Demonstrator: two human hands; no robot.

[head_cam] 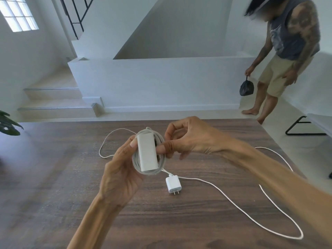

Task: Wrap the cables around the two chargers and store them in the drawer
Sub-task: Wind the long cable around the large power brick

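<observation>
The left hand grips the white rectangular plastic charger brick, its grey cable nearly all coiled round it; the right hand pinches the last turns. Below them lies the small white plug charger, its thin white cord loose. No drawer shows.

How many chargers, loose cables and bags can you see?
Chargers: 2, the big charger in the left hand and right hand, and the small charger on the table.
Loose cables: 1, the long cable.
Bags: 1, the black bag.
Total: 4
</observation>
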